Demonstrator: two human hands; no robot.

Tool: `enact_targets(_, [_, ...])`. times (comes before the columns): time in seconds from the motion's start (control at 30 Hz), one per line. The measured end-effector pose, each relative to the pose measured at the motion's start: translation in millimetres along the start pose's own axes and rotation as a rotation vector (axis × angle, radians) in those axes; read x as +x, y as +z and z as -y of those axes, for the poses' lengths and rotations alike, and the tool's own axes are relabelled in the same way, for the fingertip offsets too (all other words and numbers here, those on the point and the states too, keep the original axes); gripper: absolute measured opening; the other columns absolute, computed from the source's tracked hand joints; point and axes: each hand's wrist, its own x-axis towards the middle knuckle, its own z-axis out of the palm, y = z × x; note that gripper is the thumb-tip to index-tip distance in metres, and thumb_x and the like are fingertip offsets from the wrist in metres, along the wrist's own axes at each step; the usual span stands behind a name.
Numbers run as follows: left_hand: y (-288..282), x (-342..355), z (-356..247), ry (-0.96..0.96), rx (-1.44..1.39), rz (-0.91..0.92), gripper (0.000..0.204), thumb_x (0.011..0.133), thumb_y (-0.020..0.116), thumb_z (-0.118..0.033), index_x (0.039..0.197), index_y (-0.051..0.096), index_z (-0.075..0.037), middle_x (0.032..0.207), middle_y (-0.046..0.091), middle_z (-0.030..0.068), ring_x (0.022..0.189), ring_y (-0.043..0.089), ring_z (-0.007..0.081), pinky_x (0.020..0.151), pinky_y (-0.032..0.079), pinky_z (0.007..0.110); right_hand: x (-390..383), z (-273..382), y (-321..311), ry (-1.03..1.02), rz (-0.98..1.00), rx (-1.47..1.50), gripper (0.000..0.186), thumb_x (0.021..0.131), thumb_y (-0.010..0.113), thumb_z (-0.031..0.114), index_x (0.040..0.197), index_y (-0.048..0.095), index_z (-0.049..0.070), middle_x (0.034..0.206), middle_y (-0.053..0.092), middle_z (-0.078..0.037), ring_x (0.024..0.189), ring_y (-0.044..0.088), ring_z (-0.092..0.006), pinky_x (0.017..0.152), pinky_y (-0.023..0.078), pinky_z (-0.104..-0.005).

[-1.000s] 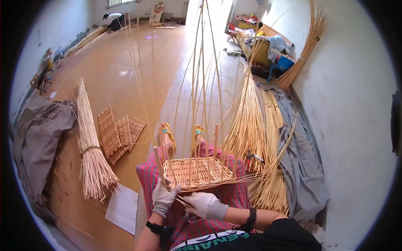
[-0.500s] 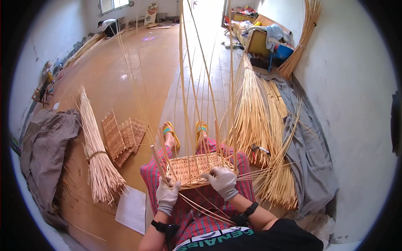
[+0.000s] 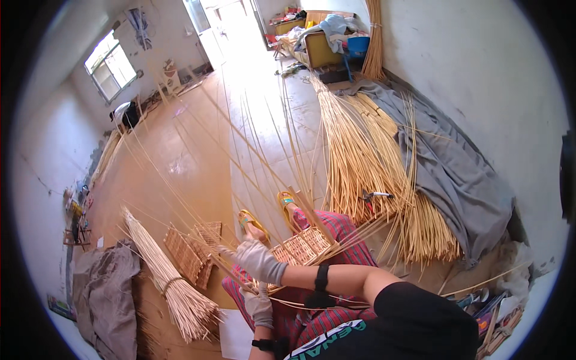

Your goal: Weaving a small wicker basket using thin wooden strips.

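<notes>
A small rectangular woven basket (image 3: 303, 246) rests tilted on striped trousers over my lap, with upright stakes and long pale canes rising from it. My gloved left hand (image 3: 259, 305) grips its near left corner from below. My gloved right hand (image 3: 257, 260) reaches across the basket's left end among the canes, above my left hand; its fingers are blurred, and I cannot tell whether they hold a cane. Loose weaving canes trail beneath the basket toward my right.
Cane bundles lie left (image 3: 174, 288) and right (image 3: 354, 168), pliers (image 3: 375, 195) on the right one. Woven panels (image 3: 189, 252), grey cloths (image 3: 456, 180) and a cluttered bench (image 3: 318, 48) surround me. A co-worker (image 3: 125, 114) bends by the far left wall. A doorway (image 3: 231, 30) stands ahead.
The view has swung and tilted. My right hand has moved up and left across the basket, over my left hand. The stakes and long canes now lean toward the upper left.
</notes>
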Motion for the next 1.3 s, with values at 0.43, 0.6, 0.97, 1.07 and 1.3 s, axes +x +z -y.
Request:
enact_targets(0.43, [-8.1, -13.0, -10.3, 0.029, 0.071, -0.043, 0.054, 0.092, 0.077, -0.048, 0.12, 0.05, -0.011, 0.083, 0.056, 0.0046, 0.072, 0.062, 0.0214, 0.068, 0.051, 0.039, -117.8, -16.0, 0.7, 0.079, -0.291, 0.055, 0.011, 0.082, 0.067, 0.023, 0.075, 0.067, 0.014, 0.087, 0.064, -0.006, 0.089, 0.065, -0.027, 0.076, 0.052, -0.0438])
enact_targets(0.6, [-11.6, -1.8, 1.8, 0.135, 0.313, 0.009, 0.085, 0.094, 0.063, -0.063, 0.152, 0.041, -0.005, 0.149, 0.05, 0.0307, 0.121, 0.06, 0.049, 0.097, 0.052, 0.052, -83.6, -10.9, 46.5, 0.046, -0.072, -0.156, 0.011, 0.084, 0.064, 0.022, 0.076, 0.069, 0.016, 0.076, 0.064, -0.008, 0.079, 0.066, -0.0285, 0.068, 0.053, -0.0429])
enact_targets(0.97, [-9.4, -8.3, -4.5, -0.036, 0.006, -0.008, 0.055, 0.087, 0.08, -0.053, 0.114, 0.054, -0.012, 0.077, 0.06, 0.0034, 0.069, 0.065, 0.0229, 0.066, 0.051, 0.039, -78.4, 8.0, 28.0, 0.169, 0.243, 0.0, 0.024, 0.096, 0.064, 0.026, 0.109, 0.062, 0.006, 0.086, 0.073, -0.017, 0.074, 0.072, -0.0333, 0.063, 0.054, -0.0453])
enact_targets(1.07, [-8.8, -8.8, -7.4, -0.019, 0.022, -0.018, 0.054, 0.087, 0.08, -0.051, 0.112, 0.055, -0.011, 0.075, 0.059, 0.0017, 0.067, 0.063, 0.0197, 0.065, 0.051, 0.037, -113.0, 30.5, 0.2, 0.038, 0.188, -0.156, 0.066, 0.085, 0.078, 0.037, 0.133, 0.057, -0.002, 0.103, 0.072, -0.018, 0.099, 0.067, -0.0311, 0.087, 0.05, -0.0449])
enact_targets(1.3, [-15.3, -8.8, -17.1, -0.003, -0.066, -0.029, 0.05, 0.088, 0.081, -0.047, 0.109, 0.054, -0.01, 0.073, 0.056, 0.0006, 0.064, 0.058, 0.0174, 0.064, 0.05, 0.035, -116.8, -10.6, 21.5, 0.036, 0.015, 0.008, 0.055, 0.079, 0.083, 0.013, 0.131, 0.065, 0.01, 0.1, 0.076, -0.009, 0.09, 0.07, -0.0295, 0.081, 0.054, -0.0413])
